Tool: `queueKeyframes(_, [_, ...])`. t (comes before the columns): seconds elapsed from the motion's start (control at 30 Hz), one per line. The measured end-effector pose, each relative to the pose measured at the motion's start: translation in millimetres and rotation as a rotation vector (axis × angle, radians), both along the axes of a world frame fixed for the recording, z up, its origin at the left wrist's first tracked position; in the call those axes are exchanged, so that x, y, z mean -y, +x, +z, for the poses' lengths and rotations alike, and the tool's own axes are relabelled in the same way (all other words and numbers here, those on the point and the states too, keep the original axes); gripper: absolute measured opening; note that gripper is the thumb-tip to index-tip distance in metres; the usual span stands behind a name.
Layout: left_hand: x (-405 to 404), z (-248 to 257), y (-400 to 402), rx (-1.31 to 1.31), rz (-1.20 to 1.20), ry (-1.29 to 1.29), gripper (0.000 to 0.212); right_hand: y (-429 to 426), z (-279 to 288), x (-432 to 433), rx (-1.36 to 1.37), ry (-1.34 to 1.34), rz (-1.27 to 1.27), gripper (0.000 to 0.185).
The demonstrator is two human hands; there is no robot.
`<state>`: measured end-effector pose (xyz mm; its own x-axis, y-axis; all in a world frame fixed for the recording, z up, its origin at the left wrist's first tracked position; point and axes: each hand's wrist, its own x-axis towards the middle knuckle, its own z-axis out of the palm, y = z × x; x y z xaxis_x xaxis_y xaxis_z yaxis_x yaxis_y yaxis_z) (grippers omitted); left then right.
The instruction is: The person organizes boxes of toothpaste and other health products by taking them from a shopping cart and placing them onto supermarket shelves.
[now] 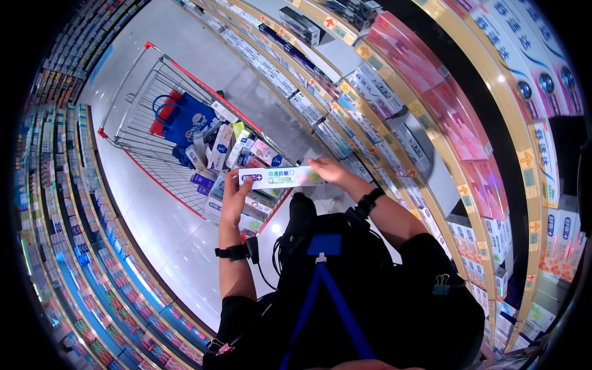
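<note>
A long white toothpaste box [282, 177] with green and blue print lies level between both hands. My left hand [235, 190] grips its left end, the thumb over the front. At the other end, the fingers of my right hand [330, 171] hold the box near its top corner. Under and beyond the box stands a metal wire shopping cart [152, 171] with red trim. It holds many small cartons [221, 147] heaped at its near end, and a blue cloth bag [189, 119] with a white printed figure lies farther in.
Tall shelves of boxed goods [384, 92] curve close along the right, with price strips on their edges. Across the shiny floor [162, 245], more stocked shelves [106, 245] line the left. Pink boxes [411, 51] stand on an upper right shelf.
</note>
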<state>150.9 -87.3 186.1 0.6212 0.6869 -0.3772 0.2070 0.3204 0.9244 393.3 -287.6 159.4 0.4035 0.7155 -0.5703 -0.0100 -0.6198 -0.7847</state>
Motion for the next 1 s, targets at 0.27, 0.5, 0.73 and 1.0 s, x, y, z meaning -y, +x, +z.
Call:
queueKeyframes(0.27, [-72.5, -46.2, -22.2, -0.223, -0.098, 0.021, 0.036, -17.8, -38.6, -63.0, -0.110, -0.241, 0.029, 0.052])
queueKeyframes(0.5, [-94.4, -10.2, -1.3, -0.015, -0.130, -0.089, 0.014, 1.3, 30.9, -56.2, -0.006, -0.058, -0.150, 0.060])
queueKeyframes(0.73, [-84.0, 25.5, 53.8, 0.116, -0.368, -0.119, 0.015, 22.3, 91.6, -3.9, 0.081, 0.022, -0.360, 0.053])
queueKeyframes(1.0, [-1.1, 66.8, 124.7, 0.220, -0.724, -0.078, 0.021, 16.9, 183.3, 139.4, 0.455, 0.073, -0.203, 0.046])
